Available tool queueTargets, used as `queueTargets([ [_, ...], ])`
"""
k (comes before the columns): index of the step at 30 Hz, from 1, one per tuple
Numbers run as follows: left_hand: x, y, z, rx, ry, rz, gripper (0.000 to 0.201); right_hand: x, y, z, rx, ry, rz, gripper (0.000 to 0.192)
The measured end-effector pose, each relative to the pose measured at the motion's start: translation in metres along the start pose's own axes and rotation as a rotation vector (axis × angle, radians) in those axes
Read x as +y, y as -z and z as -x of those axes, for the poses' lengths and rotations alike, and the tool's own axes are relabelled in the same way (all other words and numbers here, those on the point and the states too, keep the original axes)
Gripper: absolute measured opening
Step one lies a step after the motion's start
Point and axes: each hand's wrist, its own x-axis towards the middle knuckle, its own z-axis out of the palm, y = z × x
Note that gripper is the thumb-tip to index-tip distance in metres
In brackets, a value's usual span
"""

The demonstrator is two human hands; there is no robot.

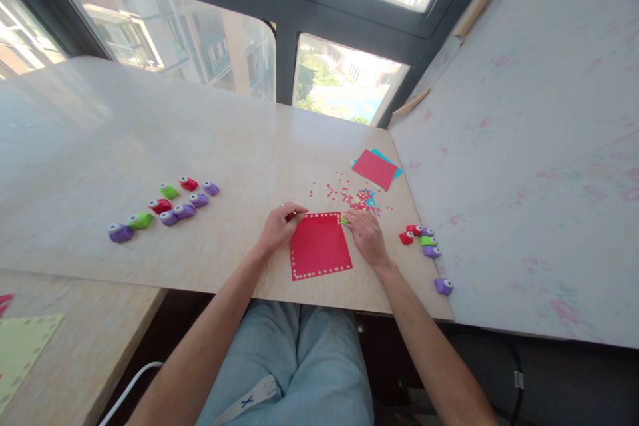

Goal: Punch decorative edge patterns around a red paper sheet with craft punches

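Your left hand [280,226] presses curled fingers on the top left corner of the red paper square [319,246] at frame centre. Your right hand [366,234] closes around a green punch [344,219] at the top right corner. Red confetti [355,198] lies just above; more punches [172,206] sit left.

We sit at a pale stone-look table [150,133] under dark-framed windows [299,6], daylight pouring in, with a blotchy white wall [539,146] at right.

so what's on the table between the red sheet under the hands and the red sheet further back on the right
In the head view, a scatter of small red and blue paper punch-outs lies between the red square paper sheet and the far red sheet.
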Motion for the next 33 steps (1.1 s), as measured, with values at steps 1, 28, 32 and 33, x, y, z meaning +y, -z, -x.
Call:
queueTargets([
  [1, 0.0, 0.0, 0.0, 0.005, 0.01, 0.009, 0.019, -0.0002, 0.0002, -0.0002, 0.004, 0.006, -0.003, 0.028],
  [28, 0.0018, -0.0007, 0.0015, 0.009, -0.005, -0.018, 0.018, 0.001, -0.0002, 0.0023, 0.041, -0.02, -0.07, 0.026],
  [32, 0.0023, -0.0007, 0.0015, 0.017, -0.009, -0.026, 0.018, 0.003, -0.0005, 0.004, 0.067, -0.034, -0.1, 0.026],
  [33, 0.0021, -0.0009, 0.0014, 0.016, -0.01, -0.03, 0.018, 0.0034, -0.0007, 0.0043, 0.066, -0.038, -0.105, 0.026],
])
